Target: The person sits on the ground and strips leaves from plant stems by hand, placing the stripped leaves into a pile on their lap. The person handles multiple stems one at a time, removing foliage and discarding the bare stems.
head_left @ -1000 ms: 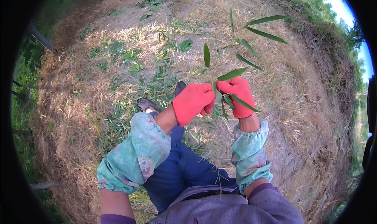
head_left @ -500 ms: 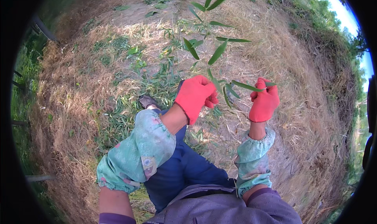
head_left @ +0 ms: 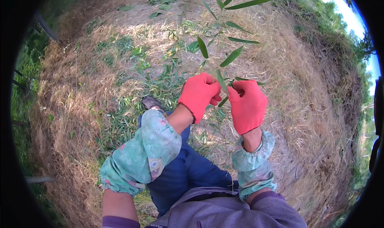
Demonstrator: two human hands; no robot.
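Red-gloved left hand (head_left: 200,94), closed at the fingertips on the lower stretch of a leafy sprig (head_left: 232,57), with the exact pinch partly hidden behind an upright leaf (head_left: 222,83). Rising from between the fingers, away from the body, with the long axis leaning slightly rightward. Red-gloved right hand (head_left: 249,108) just beside the left fingertips, curled, with thumb and forefinger bent toward the stem; impossible to tell whether pinching anything. Narrow leaf (head_left: 241,79) just beyond the right forefinger, pointing outward. Both hands near the stem, the left clearly holding. Compared with half a second ago: right hand brought inward from well apart; left hand almost unmoved; sprig top swung rightward.
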